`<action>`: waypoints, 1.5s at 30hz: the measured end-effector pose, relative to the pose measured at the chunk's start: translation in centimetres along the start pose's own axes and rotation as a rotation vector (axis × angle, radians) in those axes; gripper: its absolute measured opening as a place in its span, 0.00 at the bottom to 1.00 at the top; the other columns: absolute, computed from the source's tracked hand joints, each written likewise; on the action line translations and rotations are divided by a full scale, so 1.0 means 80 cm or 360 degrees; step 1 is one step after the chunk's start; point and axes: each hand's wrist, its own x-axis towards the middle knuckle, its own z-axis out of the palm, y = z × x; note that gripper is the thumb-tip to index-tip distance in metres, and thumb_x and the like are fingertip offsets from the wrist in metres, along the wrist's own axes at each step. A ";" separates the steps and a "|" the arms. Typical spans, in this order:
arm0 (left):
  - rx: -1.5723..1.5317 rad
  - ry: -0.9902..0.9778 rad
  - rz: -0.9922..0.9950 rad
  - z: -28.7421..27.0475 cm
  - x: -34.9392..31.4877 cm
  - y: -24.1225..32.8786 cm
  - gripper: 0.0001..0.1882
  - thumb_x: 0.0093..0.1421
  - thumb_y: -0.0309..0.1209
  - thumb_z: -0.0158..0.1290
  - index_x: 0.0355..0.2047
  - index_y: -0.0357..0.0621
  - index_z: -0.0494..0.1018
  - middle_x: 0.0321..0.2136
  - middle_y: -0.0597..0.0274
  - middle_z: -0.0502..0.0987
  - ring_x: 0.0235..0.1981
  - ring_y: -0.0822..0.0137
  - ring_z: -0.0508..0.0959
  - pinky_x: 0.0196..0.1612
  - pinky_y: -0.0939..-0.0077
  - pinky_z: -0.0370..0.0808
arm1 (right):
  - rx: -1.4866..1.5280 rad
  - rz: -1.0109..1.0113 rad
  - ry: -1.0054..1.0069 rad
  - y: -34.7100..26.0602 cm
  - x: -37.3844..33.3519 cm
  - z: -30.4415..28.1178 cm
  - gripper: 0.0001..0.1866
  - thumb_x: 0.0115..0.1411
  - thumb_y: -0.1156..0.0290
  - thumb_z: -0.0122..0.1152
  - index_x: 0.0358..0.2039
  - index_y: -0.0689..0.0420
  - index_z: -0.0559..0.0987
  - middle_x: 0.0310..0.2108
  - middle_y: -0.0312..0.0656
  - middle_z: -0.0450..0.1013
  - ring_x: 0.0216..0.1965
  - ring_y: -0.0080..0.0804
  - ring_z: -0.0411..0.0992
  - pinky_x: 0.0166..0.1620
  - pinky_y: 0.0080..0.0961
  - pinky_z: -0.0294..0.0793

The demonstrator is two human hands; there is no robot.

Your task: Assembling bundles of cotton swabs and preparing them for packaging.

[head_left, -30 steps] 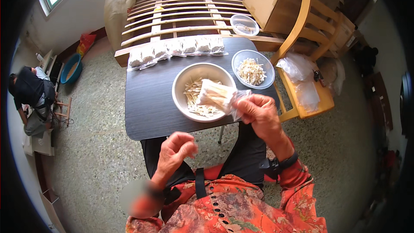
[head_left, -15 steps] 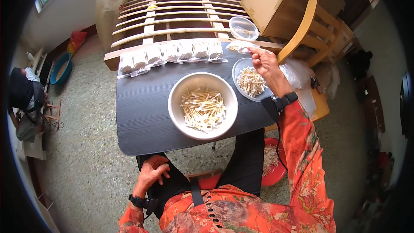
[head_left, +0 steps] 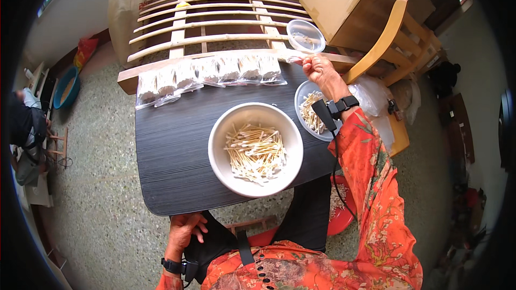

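My right hand [head_left: 322, 71] is closed on a clear plastic bag of cotton swabs [head_left: 292, 56] at the far right of the dark table. The held bag is just beyond the right end of a row of filled swab bags [head_left: 207, 72] along the far edge, and my fingers hide part of it. Below my right wrist, a clear tub [head_left: 299, 123] contains cotton swabs [head_left: 312, 110]. A large pale bowl [head_left: 215, 158] with a heap of loose swabs [head_left: 255, 147] stands mid-table. My left hand [head_left: 188, 227] rests on my thigh, fingers loosely apart, holding nothing.
Behind the dark table [head_left: 172, 150] is a slatted wooden frame [head_left: 215, 24] with another clear tub [head_left: 306, 36]. A cardboard box [head_left: 344, 2] and wooden chair [head_left: 395, 43] stand right. Below is a red basin [head_left: 346, 207]. Another person [head_left: 29, 134] sits far left.
My right hand has moved slightly with the bag toward the end of the row. The view has shifted, so the table appears lower. My left hand stays on my thigh.
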 end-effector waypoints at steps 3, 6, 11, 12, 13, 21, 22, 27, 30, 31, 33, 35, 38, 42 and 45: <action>-0.0046 0.0006 0.0008 -0.001 0.002 -0.003 0.10 0.57 0.26 0.51 0.34 0.28 0.69 0.26 0.48 0.74 0.20 0.62 0.77 0.10 0.77 0.74 | -0.0208 0.0065 0.0066 -0.008 -0.006 0.018 0.05 0.54 0.83 0.49 0.32 0.70 0.70 0.22 0.47 0.72 0.14 0.18 0.65 0.15 0.07 0.66; -0.0076 0.0023 0.0020 -0.001 0.001 -0.004 0.09 0.57 0.26 0.51 0.33 0.29 0.70 0.26 0.48 0.74 0.20 0.62 0.77 0.10 0.76 0.74 | -0.0414 0.0128 0.0124 -0.015 -0.017 0.035 0.05 0.54 0.83 0.48 0.32 0.69 0.70 0.21 0.48 0.74 0.12 0.17 0.66 0.13 0.05 0.66; -0.0055 0.0037 0.0006 0.002 0.003 -0.004 0.09 0.58 0.27 0.50 0.34 0.30 0.69 0.26 0.49 0.74 0.20 0.62 0.77 0.10 0.76 0.74 | -0.0445 0.0481 0.0097 -0.027 -0.022 0.028 0.04 0.54 0.79 0.52 0.30 0.67 0.72 0.23 0.50 0.75 0.10 0.11 0.63 0.10 0.03 0.60; -0.0082 0.0029 0.0011 0.001 0.003 -0.005 0.09 0.58 0.27 0.50 0.34 0.31 0.69 0.26 0.49 0.73 0.20 0.62 0.76 0.10 0.76 0.74 | -0.0545 0.0466 0.0094 -0.027 -0.026 0.026 0.05 0.54 0.77 0.54 0.29 0.66 0.73 0.22 0.48 0.74 0.09 0.09 0.62 0.09 0.03 0.57; -0.0109 0.0021 0.0018 0.000 0.003 -0.006 0.09 0.58 0.27 0.50 0.35 0.31 0.68 0.26 0.50 0.73 0.20 0.62 0.76 0.10 0.76 0.74 | -0.0544 0.0462 0.0096 -0.027 -0.030 0.025 0.05 0.54 0.77 0.54 0.29 0.66 0.73 0.22 0.48 0.74 0.09 0.09 0.62 0.09 0.03 0.57; -0.0094 0.0034 0.0048 0.003 0.001 -0.001 0.10 0.58 0.28 0.50 0.35 0.31 0.68 0.26 0.50 0.73 0.20 0.63 0.76 0.10 0.76 0.74 | -0.1200 0.0257 0.0003 -0.041 -0.057 0.038 0.13 0.56 0.66 0.56 0.19 0.60 0.75 0.13 0.35 0.71 0.09 0.08 0.60 0.09 0.07 0.52; -0.0113 0.0020 0.0047 0.003 0.002 -0.002 0.10 0.58 0.28 0.50 0.35 0.31 0.68 0.26 0.50 0.73 0.20 0.63 0.76 0.10 0.76 0.74 | -0.1201 0.0253 0.0010 -0.043 -0.057 0.037 0.13 0.56 0.66 0.56 0.19 0.60 0.75 0.13 0.35 0.71 0.09 0.08 0.60 0.09 0.07 0.52; -0.0129 0.0011 0.0044 0.004 0.004 -0.001 0.10 0.59 0.29 0.50 0.35 0.31 0.68 0.26 0.50 0.73 0.20 0.62 0.76 0.10 0.76 0.74 | -0.2085 -0.0552 0.0145 -0.046 -0.019 0.030 0.11 0.54 0.63 0.55 0.29 0.57 0.79 0.20 0.38 0.74 0.21 0.23 0.70 0.25 0.21 0.68; -0.0148 0.0047 0.0048 0.003 0.003 -0.004 0.10 0.59 0.29 0.50 0.36 0.31 0.68 0.26 0.50 0.73 0.20 0.62 0.76 0.10 0.75 0.74 | -0.2643 -0.0743 0.0112 -0.039 0.005 0.039 0.14 0.56 0.62 0.50 0.39 0.53 0.78 0.33 0.43 0.75 0.38 0.35 0.73 0.45 0.28 0.70; -0.0163 0.0065 0.0053 0.003 0.002 -0.004 0.10 0.60 0.29 0.49 0.36 0.31 0.68 0.26 0.50 0.73 0.19 0.62 0.76 0.10 0.75 0.74 | -0.2803 -0.0867 -0.0030 -0.030 0.019 0.032 0.15 0.56 0.64 0.48 0.42 0.53 0.76 0.37 0.44 0.74 0.40 0.36 0.73 0.46 0.29 0.69; -0.0157 0.0048 0.0047 0.009 0.007 0.000 0.10 0.60 0.29 0.49 0.36 0.31 0.68 0.26 0.49 0.73 0.19 0.61 0.76 0.10 0.75 0.74 | -0.3594 -0.1037 -0.0604 -0.029 0.062 0.002 0.19 0.56 0.70 0.44 0.48 0.54 0.72 0.46 0.47 0.71 0.47 0.40 0.70 0.52 0.32 0.66; -0.0159 0.0087 0.0041 0.006 0.005 0.000 0.10 0.60 0.28 0.49 0.37 0.31 0.68 0.26 0.49 0.73 0.19 0.61 0.76 0.10 0.75 0.74 | -0.3403 -0.0963 -0.0616 -0.018 0.065 0.015 0.19 0.56 0.71 0.44 0.48 0.55 0.72 0.46 0.48 0.70 0.48 0.41 0.69 0.52 0.32 0.65; -0.0210 0.0114 0.0039 0.002 0.004 -0.004 0.11 0.60 0.28 0.49 0.38 0.31 0.67 0.26 0.48 0.73 0.19 0.60 0.76 0.10 0.74 0.74 | -0.3129 -0.0832 -0.0593 -0.010 0.058 0.029 0.20 0.54 0.73 0.44 0.48 0.55 0.72 0.47 0.49 0.70 0.48 0.43 0.68 0.53 0.32 0.65; -0.0184 0.0111 0.0029 -0.003 0.008 -0.007 0.14 0.58 0.30 0.51 0.39 0.32 0.66 0.26 0.48 0.74 0.19 0.60 0.76 0.09 0.73 0.73 | -0.2824 -0.0712 -0.0323 -0.003 0.052 0.033 0.20 0.52 0.74 0.47 0.47 0.54 0.74 0.45 0.49 0.71 0.48 0.44 0.68 0.52 0.32 0.65; -0.0199 0.0125 0.0023 -0.002 0.008 -0.006 0.15 0.58 0.31 0.52 0.39 0.32 0.66 0.26 0.47 0.73 0.19 0.60 0.76 0.09 0.73 0.73 | -0.2761 -0.0624 -0.0307 -0.006 0.045 0.039 0.20 0.50 0.73 0.49 0.45 0.53 0.75 0.44 0.50 0.72 0.49 0.44 0.68 0.52 0.32 0.65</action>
